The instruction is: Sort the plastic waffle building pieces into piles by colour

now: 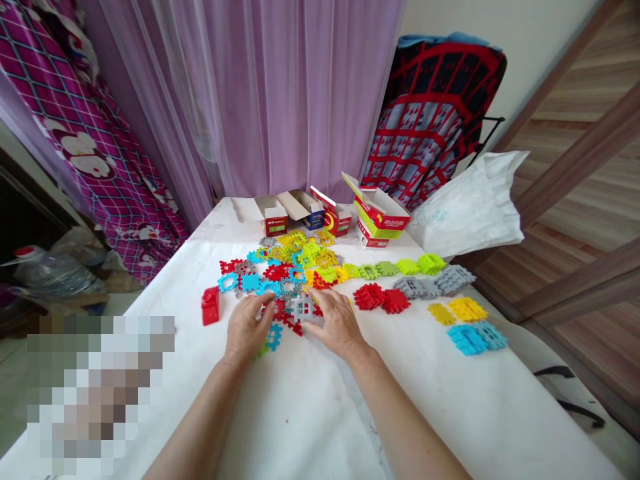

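Note:
A mixed pile of notched plastic building tiles [280, 267] in red, blue, yellow, green and grey lies on the white-covered table [300, 413]. At the pile's near edge, my left hand [247, 323] rests by red and blue tiles, fingers reaching forward and a gap beside the thumb. My right hand [339, 320] is spread beside a grey window-shaped tile [302, 308], with thumb and fingers apart; whether it touches the tile is unclear. Between my hands lie red tiles, and a blue tile [273, 337] sits nearer to me beside my left wrist.
Sorted stacks stand to the right: red tiles [383, 298], grey tiles [435, 283], green tiles [420, 265], yellow tiles [467, 309] and blue tiles [477, 337]. Opened cardboard boxes [383, 217] line the back. A red block [211, 306] is at left; a white bag [465, 203] at right.

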Available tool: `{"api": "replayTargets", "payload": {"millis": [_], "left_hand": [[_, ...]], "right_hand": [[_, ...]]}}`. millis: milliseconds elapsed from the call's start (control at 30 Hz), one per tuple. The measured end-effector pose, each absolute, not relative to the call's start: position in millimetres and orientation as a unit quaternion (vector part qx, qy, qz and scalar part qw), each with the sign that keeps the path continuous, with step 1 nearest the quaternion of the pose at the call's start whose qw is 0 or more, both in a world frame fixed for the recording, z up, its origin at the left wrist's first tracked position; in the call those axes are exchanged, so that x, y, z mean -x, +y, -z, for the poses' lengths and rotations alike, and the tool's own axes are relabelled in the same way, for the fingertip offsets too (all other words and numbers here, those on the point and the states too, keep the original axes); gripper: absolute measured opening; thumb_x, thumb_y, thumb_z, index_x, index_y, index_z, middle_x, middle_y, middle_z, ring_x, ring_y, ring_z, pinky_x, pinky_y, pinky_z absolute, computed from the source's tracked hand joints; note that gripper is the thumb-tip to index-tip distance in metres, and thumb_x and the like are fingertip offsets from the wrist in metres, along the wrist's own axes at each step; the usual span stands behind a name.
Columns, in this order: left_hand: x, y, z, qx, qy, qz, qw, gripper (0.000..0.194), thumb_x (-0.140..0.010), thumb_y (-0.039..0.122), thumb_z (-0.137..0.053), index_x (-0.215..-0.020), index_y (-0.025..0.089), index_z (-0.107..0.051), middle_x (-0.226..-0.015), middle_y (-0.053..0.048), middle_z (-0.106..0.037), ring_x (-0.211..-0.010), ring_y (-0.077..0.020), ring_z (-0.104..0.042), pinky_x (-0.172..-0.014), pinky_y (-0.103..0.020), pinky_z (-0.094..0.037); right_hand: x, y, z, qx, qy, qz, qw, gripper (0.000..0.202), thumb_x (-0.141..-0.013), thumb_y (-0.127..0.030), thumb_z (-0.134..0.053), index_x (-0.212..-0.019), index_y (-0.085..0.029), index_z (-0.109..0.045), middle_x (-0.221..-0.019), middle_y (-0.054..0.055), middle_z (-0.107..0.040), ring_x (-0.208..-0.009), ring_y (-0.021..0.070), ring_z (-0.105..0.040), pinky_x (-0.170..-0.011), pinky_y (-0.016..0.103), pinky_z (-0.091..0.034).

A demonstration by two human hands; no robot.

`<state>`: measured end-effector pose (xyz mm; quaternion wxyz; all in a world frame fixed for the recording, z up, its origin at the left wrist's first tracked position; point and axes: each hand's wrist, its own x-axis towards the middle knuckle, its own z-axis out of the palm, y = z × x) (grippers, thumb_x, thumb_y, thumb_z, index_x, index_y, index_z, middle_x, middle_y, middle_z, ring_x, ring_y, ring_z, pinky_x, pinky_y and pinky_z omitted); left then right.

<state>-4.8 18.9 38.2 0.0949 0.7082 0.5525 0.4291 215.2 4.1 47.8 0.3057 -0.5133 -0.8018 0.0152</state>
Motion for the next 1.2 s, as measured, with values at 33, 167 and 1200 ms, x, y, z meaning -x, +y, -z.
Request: {"api": "replayTargets", "payload": {"millis": [33,167,1200], "left_hand": [[0.2,16.1,-38.0,-0.705,0.552,-0.424,0.132,0.03,-0.088,0.043,-0.05,-0.097,0.024,-0.072,-0.09,-0.004,-0.076,-0.082,-0.0192,-0.068,-0.079,-0.033,-0.053],[-10.7,10.3,-34.8,-0.66,0.561,-0.422,0.268,0.038,-0.083,0.052,-0.053,-0.094,0.022,-0.073,-0.079,-0.003,-0.075,-0.066,-0.0153,-0.065,-0.064,-0.027,-0.053],[-5.4,10.4,-38.2,-0.634,0.586,-0.376,0.337,0.058,-0.069,0.073,-0.054,-0.089,0.022,-0.072,-0.071,-0.002,-0.073,-0.058,-0.0173,-0.065,-0.05,-0.024,-0.052]], "right_hand": [[-216.0,1.3,-46.0,0.507,-0.802,-0.016,0.315,0.067,-0.077,-0.032,-0.074,-0.138,-0.025,-0.047,-0.122,0.01,-0.064,-0.112,0.0277,-0.055,-0.094,0.043,-0.043],[-218.2,-4.7,-44.6,0.49,-0.806,-0.013,0.332,0.07,-0.076,-0.028,-0.074,-0.14,-0.025,-0.045,-0.122,0.01,-0.064,-0.112,0.0273,-0.056,-0.095,0.044,-0.045],[-472.1,25.2,-118.7,0.66,-0.749,0.054,0.038,0.05,-0.076,-0.024,-0.07,-0.123,-0.014,-0.06,-0.123,0.016,-0.063,-0.111,0.0266,-0.061,-0.096,0.037,-0.046]]}}
